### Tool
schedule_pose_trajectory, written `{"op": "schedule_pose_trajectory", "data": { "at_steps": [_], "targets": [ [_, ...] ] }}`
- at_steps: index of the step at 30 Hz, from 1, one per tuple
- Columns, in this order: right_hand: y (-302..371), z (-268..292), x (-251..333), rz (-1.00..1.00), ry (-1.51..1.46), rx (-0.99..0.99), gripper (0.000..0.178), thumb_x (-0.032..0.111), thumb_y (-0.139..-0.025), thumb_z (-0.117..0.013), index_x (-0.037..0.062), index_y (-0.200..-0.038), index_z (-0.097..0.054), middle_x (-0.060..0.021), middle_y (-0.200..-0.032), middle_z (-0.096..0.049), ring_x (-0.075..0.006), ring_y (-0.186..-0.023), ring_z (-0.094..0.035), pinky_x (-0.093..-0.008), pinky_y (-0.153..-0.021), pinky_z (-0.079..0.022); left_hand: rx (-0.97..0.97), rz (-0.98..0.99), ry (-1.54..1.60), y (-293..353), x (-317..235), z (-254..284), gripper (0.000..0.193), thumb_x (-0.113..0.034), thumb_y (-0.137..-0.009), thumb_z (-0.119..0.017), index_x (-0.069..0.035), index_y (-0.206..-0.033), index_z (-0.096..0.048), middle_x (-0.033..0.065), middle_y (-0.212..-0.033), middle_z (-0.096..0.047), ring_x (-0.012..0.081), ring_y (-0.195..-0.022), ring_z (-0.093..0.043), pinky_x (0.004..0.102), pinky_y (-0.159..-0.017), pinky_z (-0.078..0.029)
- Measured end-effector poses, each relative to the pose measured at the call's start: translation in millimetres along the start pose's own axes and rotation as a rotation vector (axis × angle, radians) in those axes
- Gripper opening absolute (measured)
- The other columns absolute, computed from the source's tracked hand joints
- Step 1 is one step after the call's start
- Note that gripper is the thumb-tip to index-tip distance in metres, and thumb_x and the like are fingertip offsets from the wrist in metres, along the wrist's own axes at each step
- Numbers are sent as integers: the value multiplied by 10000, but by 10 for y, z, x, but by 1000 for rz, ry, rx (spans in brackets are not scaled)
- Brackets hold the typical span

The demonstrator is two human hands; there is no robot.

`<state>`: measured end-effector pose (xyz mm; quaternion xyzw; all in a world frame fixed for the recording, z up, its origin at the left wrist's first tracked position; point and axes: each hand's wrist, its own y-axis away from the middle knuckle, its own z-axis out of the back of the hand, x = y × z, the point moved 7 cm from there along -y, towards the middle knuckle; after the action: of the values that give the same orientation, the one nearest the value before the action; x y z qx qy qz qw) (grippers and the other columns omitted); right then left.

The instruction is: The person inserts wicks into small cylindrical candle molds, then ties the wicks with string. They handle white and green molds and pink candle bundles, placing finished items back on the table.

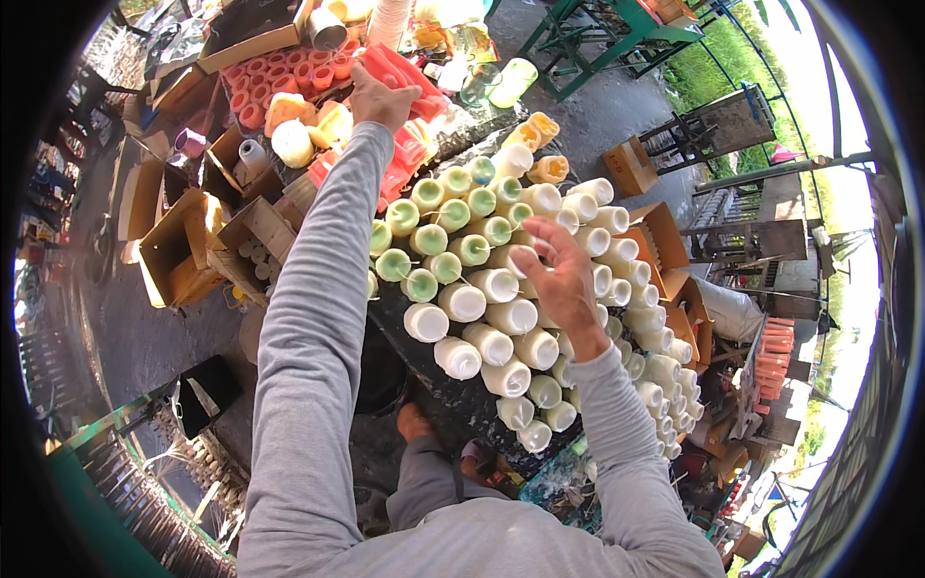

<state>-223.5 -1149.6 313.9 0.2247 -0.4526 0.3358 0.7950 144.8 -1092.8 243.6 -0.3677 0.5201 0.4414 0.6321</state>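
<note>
Pale cylinders [489,342] stand close, perhaps steadying each other, under the half-wide right grip [564,281]; whether the left grip [382,101] holds the red sheet [397,67], I cannot tell.

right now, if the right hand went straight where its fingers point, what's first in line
The right hand would likely meet the green-topped cylinders to its upper left, though depth is unclear; it may pass above.

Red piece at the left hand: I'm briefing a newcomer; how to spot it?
From the big cluster of white and green cylinders, look past its upper-left edge to the left hand. The red piece at its fingers is broad and folded, unlike the small round pinkish cups leftward.
</note>
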Motion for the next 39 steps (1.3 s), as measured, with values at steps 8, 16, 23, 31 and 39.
{"op": "schedule_pose_trajectory", "data": {
  "at_steps": [8,16,23,31,39],
  "targets": [
    [1467,605,-227,-250,17,-23,441,206,-921,-842,10,-1293,-710,-140,-1329,-718,-250,-1217,-666,-390,-1070,-515,177,48,-977,-484,595,-1060,824,-287,-967,-674,-55,-1656,-288,307,-1449,-599,364,-1283,-684,451,-1038,-589],
    [2631,1007,-189,-360,22,-56,424,221,-929,-835,-4,-1270,-718,-182,-1297,-731,-308,-1220,-697,-405,-1066,-523,386,-349,-1436,-1201,1395,-1406,603,-377,-944,-710,-30,-1426,-604,280,-1314,-640,399,-1209,-676,532,-969,-568],
    [4673,1371,-869,-657,8,-364,424,290,-950,-801,-6,-1244,-723,-166,-1159,-756,-284,-1039,-737,-397,-919,-586,184,-1095,-999,-26,-139,-957,713,-591,-1025,-652,45,-1349,-655,271,-1215,-704,412,-1084,-680,493,-950,-557],
    [7471,2133,-2021,-1111,287,-802,311,247,-928,-786,2,-1119,-773,-170,-1006,-777,-325,-933,-754,-432,-856,-590,755,-789,-568,4227,-1139,-657,405,-258,-964,-820,4,-1259,-730,95,-989,-694,178,-758,-622,354,-634,-522],
    [8641,2691,-3215,-973,83,-1403,296,170,-944,-744,2,-1188,-755,-212,-1049,-782,-363,-946,-761,-457,-850,-585,1543,-560,-408,7650,-1242,-883,353,-130,-871,-855,16,-1160,-712,122,-970,-694,231,-784,-673,349,-654,-534]
  ]
}}
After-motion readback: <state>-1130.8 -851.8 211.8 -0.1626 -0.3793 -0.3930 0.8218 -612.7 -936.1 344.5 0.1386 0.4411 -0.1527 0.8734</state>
